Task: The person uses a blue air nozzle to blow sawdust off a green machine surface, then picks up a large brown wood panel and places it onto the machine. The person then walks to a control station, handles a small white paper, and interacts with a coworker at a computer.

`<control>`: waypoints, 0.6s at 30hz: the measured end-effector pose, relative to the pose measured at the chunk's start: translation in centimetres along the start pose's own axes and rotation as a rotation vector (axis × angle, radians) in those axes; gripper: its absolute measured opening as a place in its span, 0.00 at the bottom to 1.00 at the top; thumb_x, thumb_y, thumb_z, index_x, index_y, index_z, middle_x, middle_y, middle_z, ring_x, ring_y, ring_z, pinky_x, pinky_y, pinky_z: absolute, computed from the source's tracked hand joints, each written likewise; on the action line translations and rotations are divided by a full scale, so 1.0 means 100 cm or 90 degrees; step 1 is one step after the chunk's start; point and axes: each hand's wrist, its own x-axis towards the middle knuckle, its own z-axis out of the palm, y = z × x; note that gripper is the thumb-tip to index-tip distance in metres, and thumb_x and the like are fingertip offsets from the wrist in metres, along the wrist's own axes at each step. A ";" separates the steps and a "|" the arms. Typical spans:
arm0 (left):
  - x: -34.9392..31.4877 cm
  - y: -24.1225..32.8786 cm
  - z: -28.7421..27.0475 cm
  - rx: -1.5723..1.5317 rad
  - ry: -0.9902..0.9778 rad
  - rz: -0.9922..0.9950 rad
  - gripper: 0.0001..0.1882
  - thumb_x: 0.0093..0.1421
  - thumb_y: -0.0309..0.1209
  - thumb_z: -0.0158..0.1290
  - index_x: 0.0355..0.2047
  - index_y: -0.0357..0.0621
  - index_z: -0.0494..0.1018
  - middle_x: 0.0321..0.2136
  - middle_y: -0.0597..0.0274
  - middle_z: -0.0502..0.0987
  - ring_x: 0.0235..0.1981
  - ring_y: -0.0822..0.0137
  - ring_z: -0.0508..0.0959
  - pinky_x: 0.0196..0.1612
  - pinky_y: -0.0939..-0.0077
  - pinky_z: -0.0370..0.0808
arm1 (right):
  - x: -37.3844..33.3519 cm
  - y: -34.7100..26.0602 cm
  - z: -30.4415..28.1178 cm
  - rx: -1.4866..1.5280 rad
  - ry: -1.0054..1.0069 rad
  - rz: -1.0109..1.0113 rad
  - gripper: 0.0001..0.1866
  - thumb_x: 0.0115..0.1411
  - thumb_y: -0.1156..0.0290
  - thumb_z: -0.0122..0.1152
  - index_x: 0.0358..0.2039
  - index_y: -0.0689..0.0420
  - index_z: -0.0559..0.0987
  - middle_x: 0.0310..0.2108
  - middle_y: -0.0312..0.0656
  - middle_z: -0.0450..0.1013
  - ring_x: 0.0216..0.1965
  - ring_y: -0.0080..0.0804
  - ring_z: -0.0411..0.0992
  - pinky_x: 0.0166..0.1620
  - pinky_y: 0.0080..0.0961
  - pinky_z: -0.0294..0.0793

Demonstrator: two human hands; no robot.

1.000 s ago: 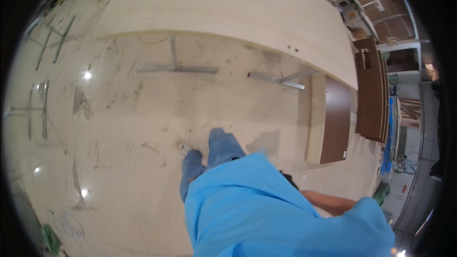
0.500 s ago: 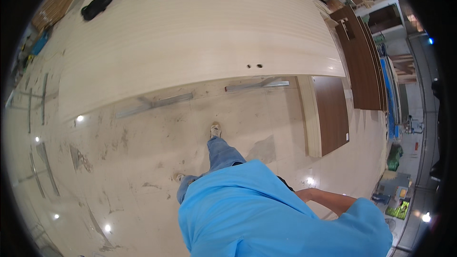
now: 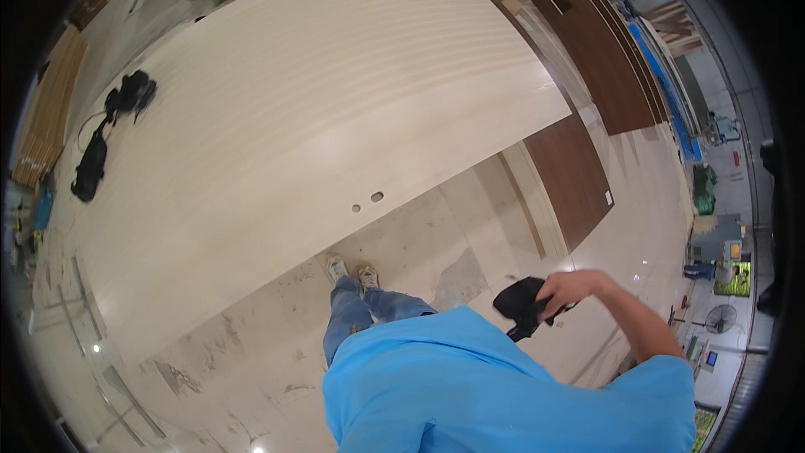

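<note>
My right hand [image 3: 568, 292] is closed round a soft, crumpled black thing [image 3: 521, 306], perhaps a pouch or cloth; its exact kind does not show. It hangs beside my right hip, above the floor. Before me lies a large pale ribbed board [image 3: 319, 117] with two small holes near its front edge. My shoes stand at that edge. Neither hand touches the board. My left hand is out of view.
Black bundles joined by a thin cord [image 3: 94, 159] lie at the board's left end. Brown panels [image 3: 587, 42] lean at the back right. A brown-faced piece [image 3: 570, 176] stands by the board's right corner. A fan [image 3: 719, 319] is far right.
My right hand has risen from beside my waist and now shows the black thing. Both feet now stand together at the board, and the view has turned, with the board nearer.
</note>
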 end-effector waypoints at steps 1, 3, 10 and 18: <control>0.006 0.012 0.000 0.011 -0.009 0.001 0.16 0.73 0.40 0.46 0.34 0.43 0.76 0.24 0.65 0.76 0.23 0.72 0.77 0.26 0.77 0.74 | -0.018 -0.010 -0.024 0.003 0.009 -0.043 0.11 0.60 0.63 0.69 0.39 0.55 0.88 0.23 0.29 0.76 0.24 0.17 0.69 0.27 0.21 0.68; 0.020 0.029 -0.002 0.030 -0.026 -0.005 0.16 0.73 0.40 0.46 0.35 0.42 0.76 0.24 0.65 0.76 0.23 0.71 0.77 0.26 0.77 0.75 | -0.047 -0.032 -0.065 0.026 0.075 -0.071 0.12 0.60 0.63 0.70 0.38 0.57 0.88 0.23 0.30 0.77 0.25 0.17 0.70 0.28 0.22 0.70; 0.048 0.069 -0.016 0.132 -0.130 -0.052 0.16 0.73 0.40 0.46 0.35 0.42 0.76 0.25 0.64 0.77 0.24 0.71 0.78 0.27 0.76 0.76 | -0.121 -0.119 -0.195 -0.081 0.297 -0.112 0.09 0.56 0.73 0.70 0.37 0.60 0.88 0.29 0.34 0.83 0.30 0.17 0.77 0.35 0.21 0.75; -0.018 0.277 -0.113 0.287 -0.034 0.031 0.15 0.71 0.38 0.49 0.42 0.37 0.78 0.33 0.57 0.83 0.31 0.65 0.84 0.35 0.70 0.81 | -0.080 -0.223 -0.357 -0.264 0.300 -0.154 0.09 0.52 0.75 0.71 0.35 0.59 0.89 0.25 0.34 0.82 0.27 0.18 0.75 0.32 0.21 0.72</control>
